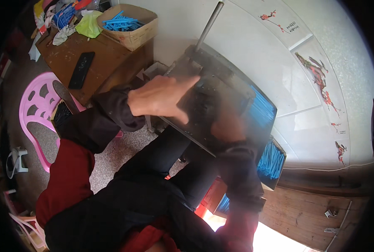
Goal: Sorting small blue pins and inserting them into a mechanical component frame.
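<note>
My left hand (161, 97) is over the left side of a dark metal work table (195, 133), thumb and forefinger stretched wide apart. Nothing shows between them. My right hand (229, 127) is at the table's near right part, hazy and smeared, so its fingers cannot be made out. Between the hands stands a dark, blurred fixture (204, 101). A metal rod (209, 26) rises from the table's far end. Beyond my right hand, thin blue sticks or tubes (261, 110) lie in a bundle on the table's right side.
A carton (128, 38) of blue sticks and a black phone (81, 70) lie on the brown desk (105, 63) at far left. A pink plastic chair (35, 109) stands below it. More blue sticks fill a box (271, 161) at right, beside the tiled wall (262, 54).
</note>
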`<state>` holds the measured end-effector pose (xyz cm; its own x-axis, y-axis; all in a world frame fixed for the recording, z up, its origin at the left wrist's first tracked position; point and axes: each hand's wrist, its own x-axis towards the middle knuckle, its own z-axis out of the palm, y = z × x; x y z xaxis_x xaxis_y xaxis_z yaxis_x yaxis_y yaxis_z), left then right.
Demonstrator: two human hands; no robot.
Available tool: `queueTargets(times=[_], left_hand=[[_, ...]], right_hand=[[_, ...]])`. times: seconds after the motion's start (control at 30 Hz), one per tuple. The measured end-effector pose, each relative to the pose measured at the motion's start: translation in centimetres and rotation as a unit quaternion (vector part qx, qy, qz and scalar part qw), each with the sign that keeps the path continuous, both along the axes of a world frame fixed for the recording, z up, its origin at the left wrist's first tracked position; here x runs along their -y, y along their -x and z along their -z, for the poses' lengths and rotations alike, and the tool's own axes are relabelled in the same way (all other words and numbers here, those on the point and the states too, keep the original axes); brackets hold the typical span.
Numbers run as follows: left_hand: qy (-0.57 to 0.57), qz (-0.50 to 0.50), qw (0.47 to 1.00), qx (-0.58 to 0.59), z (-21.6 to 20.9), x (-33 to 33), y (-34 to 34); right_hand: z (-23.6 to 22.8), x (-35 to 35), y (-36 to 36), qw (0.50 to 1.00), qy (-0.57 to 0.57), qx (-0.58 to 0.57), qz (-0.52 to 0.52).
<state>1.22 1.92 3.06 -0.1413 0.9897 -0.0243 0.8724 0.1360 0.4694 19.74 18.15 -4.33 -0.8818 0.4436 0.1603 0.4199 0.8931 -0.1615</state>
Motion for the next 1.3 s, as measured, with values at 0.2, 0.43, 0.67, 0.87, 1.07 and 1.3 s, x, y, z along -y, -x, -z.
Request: queueTargets(times=[0.2, 0.43, 0.67, 0.87, 1.07, 1.3], left_hand=[[0.052, -0.003, 0.993, -0.109, 2.9, 0.5, 1.0], [-0.162, -0.029, 0.986, 0.015, 2.1, 1.2, 1.4], [-0.359, 0.021, 0.782, 0.510, 4.2, -7.2, -7.5], [-0.205, -0.049, 0.849, 0.485, 5.6, -8.6, -7.2], [-0.216, -0.027, 0.832, 0.510, 6.1, -9.2, -6.6], [-0.232, -0.049, 0.796, 0.557, 7.6, -10.5, -6.1]], right_hand=[[0.3, 3.3, 5.4, 0.996, 0.082, 0.026, 0.002], [-0.3, -0.9, -1.8, 0.993, -0.028, -0.096, -0.065], [1.4, -9.4, -7.5, 0.990, -0.138, -0.015, 0.015], [-0.3, -7.1, -7.1, 0.973, -0.190, -0.093, -0.097], [-4.0, -3.3, -6.2, 0.932, 0.215, -0.291, 0.010], [-4.6, -2.7, -5.1, 0.821, 0.478, -0.306, 0.067]])
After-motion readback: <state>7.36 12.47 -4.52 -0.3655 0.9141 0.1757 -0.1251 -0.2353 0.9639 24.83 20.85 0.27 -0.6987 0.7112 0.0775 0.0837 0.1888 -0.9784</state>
